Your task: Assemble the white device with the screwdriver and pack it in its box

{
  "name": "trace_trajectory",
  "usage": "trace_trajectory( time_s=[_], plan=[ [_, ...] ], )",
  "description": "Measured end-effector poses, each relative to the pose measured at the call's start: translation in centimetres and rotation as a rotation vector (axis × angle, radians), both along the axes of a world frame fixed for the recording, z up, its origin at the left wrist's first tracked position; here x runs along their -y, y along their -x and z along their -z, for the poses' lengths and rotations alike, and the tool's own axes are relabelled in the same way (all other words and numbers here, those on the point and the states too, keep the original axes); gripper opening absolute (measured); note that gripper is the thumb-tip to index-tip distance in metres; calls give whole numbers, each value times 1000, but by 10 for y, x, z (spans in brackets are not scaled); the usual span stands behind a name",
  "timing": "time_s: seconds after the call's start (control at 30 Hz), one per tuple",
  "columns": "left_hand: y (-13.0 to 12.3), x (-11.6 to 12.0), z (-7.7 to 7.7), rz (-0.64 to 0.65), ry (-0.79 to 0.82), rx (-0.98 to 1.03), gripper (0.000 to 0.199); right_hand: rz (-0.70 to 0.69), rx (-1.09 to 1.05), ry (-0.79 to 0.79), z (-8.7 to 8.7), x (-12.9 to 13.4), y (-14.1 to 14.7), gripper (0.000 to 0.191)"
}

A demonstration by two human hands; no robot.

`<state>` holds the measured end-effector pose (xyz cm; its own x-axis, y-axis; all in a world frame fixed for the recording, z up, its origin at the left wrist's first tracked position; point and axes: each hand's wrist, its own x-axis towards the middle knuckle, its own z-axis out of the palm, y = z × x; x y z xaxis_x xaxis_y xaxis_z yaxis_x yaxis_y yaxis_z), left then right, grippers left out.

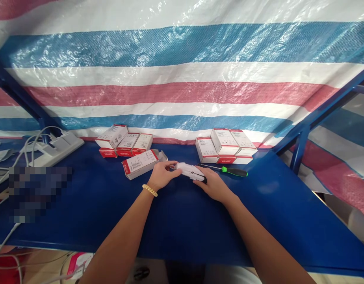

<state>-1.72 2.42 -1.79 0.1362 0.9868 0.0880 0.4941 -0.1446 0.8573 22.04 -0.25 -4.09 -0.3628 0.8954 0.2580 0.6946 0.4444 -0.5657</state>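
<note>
Support from both ends suits the elongated white plastic device (189, 171), which is held just above the glossy dark-blue tabletop (182, 225), near the middle of the work area. The left hand (162, 174) is partly curled and pinches the left end, thumb on the near side and fingers on the far side. The right hand (214, 184) is bent around the right end in the same manner, thumb low and fingers over the back. Whether the fingertips press hard or only steady the piece, I cannot tell.

A dark line runs along the casing toward a black part beside the right palm; light, even pressure either side of that line seems wiser than squeezing across it. Holding the device low is sensible, since a slip would then mean only a short drop.

The green-and-black-handled screwdriver (229, 170) lies just behind the right hand, its thin shaft pointing toward the fingers, so the knuckles are best raised a little when turning the piece. The red-and-white cardboard box (142, 163) with a lifted end flap sits close to the left hand; elbows-in movements should avoid nudging it.
</note>
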Motion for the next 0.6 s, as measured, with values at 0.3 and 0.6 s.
trace_trajectory(
  time_s=[0.3, 0.6],
  plan=[
    [-2, 0, -5, -73, 75, -65, 43, 15, 62, -115, -8, 1, -1, 35],
    [-5, 2, -6, 74, -56, -252, 42, 43, 136, -67, -8, -1, -3, 26]
  ],
)
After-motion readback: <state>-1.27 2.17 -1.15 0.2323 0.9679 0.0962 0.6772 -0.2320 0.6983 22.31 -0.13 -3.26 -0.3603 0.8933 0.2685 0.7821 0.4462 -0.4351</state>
